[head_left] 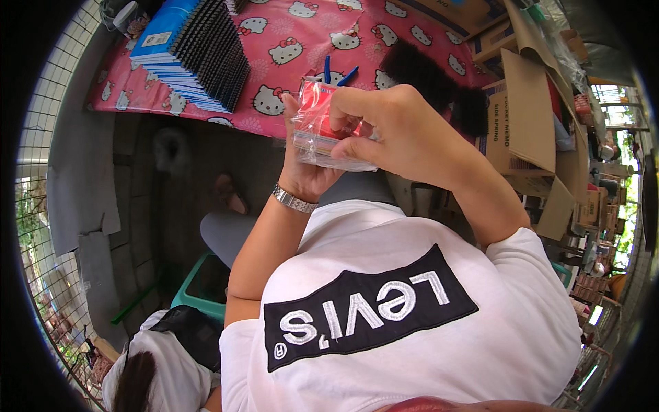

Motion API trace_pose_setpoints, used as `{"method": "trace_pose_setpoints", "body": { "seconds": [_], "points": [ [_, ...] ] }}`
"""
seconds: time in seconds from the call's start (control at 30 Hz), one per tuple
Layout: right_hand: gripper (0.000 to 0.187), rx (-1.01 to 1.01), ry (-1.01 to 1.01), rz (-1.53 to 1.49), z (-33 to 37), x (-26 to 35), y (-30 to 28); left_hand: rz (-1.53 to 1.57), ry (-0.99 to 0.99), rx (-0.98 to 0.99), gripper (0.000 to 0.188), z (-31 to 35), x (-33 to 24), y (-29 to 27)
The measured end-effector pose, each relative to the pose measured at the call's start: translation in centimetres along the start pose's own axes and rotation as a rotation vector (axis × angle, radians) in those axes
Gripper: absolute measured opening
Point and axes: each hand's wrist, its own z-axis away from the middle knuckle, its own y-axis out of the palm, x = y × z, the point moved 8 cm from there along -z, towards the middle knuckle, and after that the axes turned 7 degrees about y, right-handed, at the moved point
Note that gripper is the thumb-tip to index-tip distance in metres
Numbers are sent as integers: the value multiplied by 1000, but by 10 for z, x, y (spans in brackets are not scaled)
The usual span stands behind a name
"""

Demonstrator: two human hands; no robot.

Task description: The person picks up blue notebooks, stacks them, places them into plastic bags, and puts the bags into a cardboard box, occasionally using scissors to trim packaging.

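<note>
Just in front of the pink cartoon-cat tablecloth (288,75), a small stack of red-covered items, probably pocket notebooks, sits in a clear plastic wrap (321,130). The left hand (302,168) cups it from beneath, fingers curled around it. The right hand (391,127) pinches the wrap's top edge. A spiral notebook stack (195,55) lies well apart; cardboard boxes (528,117) crowd the right.

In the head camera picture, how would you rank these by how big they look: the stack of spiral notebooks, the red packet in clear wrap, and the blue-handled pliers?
1. Stack of spiral notebooks, though it lies farther from the camera.
2. Red packet in clear wrap, held between left hand and right hand, so nearness enlarges it.
3. Blue-handled pliers, partly hidden behind the packet.
</note>
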Motion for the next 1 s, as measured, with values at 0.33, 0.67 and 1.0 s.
{"method": "trace_pose_setpoints", "body": {
  "seconds": [0.33, 0.67, 1.0],
  "points": [
    [16, -83, -10, 16, 2, 4, -3, 40, 34, -28, 94, 2, 1, -4],
    [25, -308, -277, 317, 13, 0, -8, -372, 349, -267, 63, 3, -19, 0],
    [20, -211, -129, 162, 9, -28, -4, -498, 422, -335, 64, 7, -27, -8]
  ]
}}
